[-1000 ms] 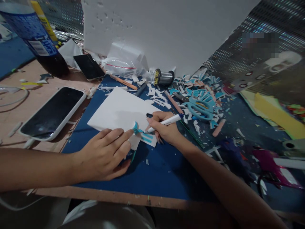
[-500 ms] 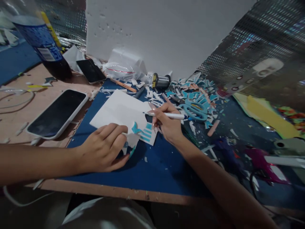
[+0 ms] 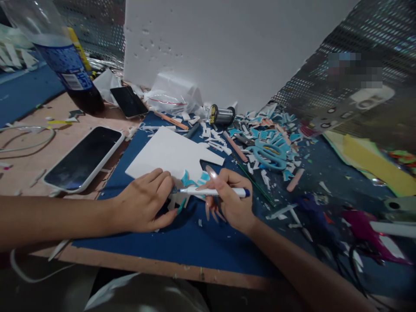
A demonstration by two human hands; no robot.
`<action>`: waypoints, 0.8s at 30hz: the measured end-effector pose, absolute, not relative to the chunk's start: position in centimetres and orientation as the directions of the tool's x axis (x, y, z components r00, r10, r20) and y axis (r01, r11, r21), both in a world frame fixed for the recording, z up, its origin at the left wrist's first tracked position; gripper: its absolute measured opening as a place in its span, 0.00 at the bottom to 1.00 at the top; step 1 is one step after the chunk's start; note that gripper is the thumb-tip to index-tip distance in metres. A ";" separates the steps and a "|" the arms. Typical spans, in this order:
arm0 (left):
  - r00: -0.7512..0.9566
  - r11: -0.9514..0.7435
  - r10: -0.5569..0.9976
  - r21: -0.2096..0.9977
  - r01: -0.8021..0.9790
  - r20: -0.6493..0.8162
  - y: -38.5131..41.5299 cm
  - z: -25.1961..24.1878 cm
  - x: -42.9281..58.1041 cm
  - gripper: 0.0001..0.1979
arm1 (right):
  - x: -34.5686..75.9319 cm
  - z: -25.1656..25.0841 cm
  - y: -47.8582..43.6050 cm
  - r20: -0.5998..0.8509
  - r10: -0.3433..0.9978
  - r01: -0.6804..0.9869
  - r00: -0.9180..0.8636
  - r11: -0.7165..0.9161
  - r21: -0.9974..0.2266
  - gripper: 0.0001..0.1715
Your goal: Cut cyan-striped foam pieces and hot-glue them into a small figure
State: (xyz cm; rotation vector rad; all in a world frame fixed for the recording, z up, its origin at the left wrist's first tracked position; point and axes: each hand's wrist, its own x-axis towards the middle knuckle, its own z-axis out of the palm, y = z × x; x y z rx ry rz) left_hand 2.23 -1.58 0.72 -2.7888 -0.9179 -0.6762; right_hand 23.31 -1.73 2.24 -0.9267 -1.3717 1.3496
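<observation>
My right hand [image 3: 232, 197] grips a white-barrelled pen [image 3: 214, 192] with a dark blue end. The pen lies nearly level, its point towards my left hand [image 3: 146, 201]. My left fingers are curled over the near edge of a white board piece [image 3: 162, 151]; what they hold is mostly hidden. A small bluish bit shows at the left fingertips, where the pen's point meets them. Near the left thumb tip is a teal sliver [image 3: 181, 206]. Blue-and-white cut pieces [image 3: 195, 177] lie between the hands, partly covered by the right hand.
Blue-handled scissors [image 3: 268, 156] lie among white and blue scraps [image 3: 289, 125]. Behind the board are a wire spool [image 3: 222, 115] and an orange cutter-like tool [image 3: 170, 120]. On the left are a phone [image 3: 84, 158] and a cola bottle [image 3: 73, 71]. A magenta tool [image 3: 364, 225] lies right.
My right hand has drawn nearer and lower, bringing the pen's point from over the board's notch to my left fingertips. My left hand stays about where it was.
</observation>
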 end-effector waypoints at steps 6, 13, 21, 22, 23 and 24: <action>0.726 -0.849 0.487 0.067 0.525 0.486 -1.6 1.2 2.0 0.10 | 22.7 2.6 -1.9 -0.003 0.966 -0.096 -0.260 -0.029 -0.995 0.13; 0.660 -0.882 0.465 0.243 0.404 0.590 -2.0 1.0 1.6 0.20 | 21.9 1.6 -3.4 0.039 0.960 -0.262 -0.276 -0.036 -0.964 0.16; 0.726 -0.791 0.439 0.611 0.033 0.529 -3.0 1.3 1.3 0.25 | 21.8 1.8 -4.6 0.503 0.723 -0.129 -0.474 0.509 -0.851 0.18; 0.754 -0.771 0.422 0.637 0.005 0.503 -3.3 1.4 1.2 0.25 | 21.8 1.9 -4.7 0.552 0.678 -0.151 -0.485 0.557 -0.817 0.19; 0.770 -0.754 0.423 0.656 0.006 0.479 -3.7 1.5 1.2 0.25 | 21.7 1.9 -4.9 0.579 0.655 -0.165 -0.485 0.582 -0.796 0.19; 0.776 -0.737 0.437 0.675 0.019 0.455 -4.0 1.6 1.1 0.24 | 21.7 1.9 -5.0 0.580 0.651 -0.156 -0.490 0.588 -0.793 0.20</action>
